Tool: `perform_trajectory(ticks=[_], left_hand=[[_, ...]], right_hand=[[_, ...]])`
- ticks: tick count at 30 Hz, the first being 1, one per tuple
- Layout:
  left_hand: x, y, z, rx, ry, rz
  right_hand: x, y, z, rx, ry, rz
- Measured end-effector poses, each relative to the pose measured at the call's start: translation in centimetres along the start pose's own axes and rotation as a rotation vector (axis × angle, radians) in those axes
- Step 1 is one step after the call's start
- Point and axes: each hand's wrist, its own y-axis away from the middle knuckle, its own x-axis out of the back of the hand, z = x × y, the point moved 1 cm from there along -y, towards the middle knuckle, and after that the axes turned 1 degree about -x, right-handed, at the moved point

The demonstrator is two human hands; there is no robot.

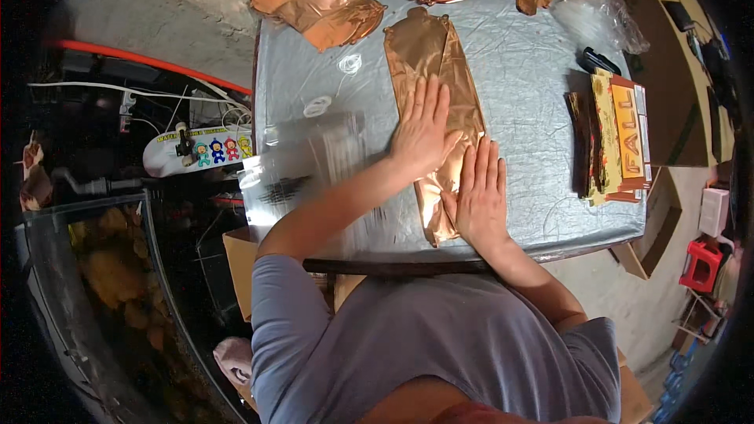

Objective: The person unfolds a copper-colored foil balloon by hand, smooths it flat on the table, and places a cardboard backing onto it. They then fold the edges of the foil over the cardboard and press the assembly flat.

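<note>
Both grips open, nothing clasped; left hand (422, 129) palm down, fingers spread flat across the middle of the long, flat, copper-coloured foil piece (428, 51); right hand (481, 196) also flat, at the foil's lower right edge, thumb over the foil, fingers partly past the edge; foil lies lengthwise on the table (542, 149) with its crinkled silver-grey cover, lower end near the person, wrinkled and shiny there; left forearm reaches over a blurred stack of clear plastic sleeves (306, 145); two thin white string coils (349, 64) left of the foil; three crumpled copper foil pieces (314, 4) along the far edge; crumpled clear plastic wrap (605, 20) far right; stacked orange-and-yellow printed card pieces (624, 141) at the right edge; risks, my judgement: uneven palm pressure could set hard creases or trap air at the lower end; pushing sideways could skew the foil, cover looks slick; thin seams could split if hands pull apart; left forearm could drag the sleeves.
</note>
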Motion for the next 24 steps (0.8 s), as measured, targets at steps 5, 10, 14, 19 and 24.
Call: perform_trajectory(ticks=[5,10,14,19,24], left_hand=[[-0.7,-0.8,-1.7,0.113,-0.132,0.037],[-0.9,-2.1,-3.5,0.214,-0.138,0.066],[-0.9,-3.2,-4.7,0.247,-0.162,0.068],[-1.0,-4.0,-6.1,0.321,-0.219,0.064],[-1.1,-4.5,-7.6,0.354,-0.21,0.088]], right_hand=[[-0.1,0.1,0.0,-0.01,0.009,0.002],[-0.1,0.1,0.0,-0.012,0.025,0.01],[-0.1,0.0,0.0,-0.023,0.033,0.007],[0.0,0.0,0.0,-0.023,0.042,-0.007],[0.3,0.0,-0.1,-0.019,0.059,-0.024]])
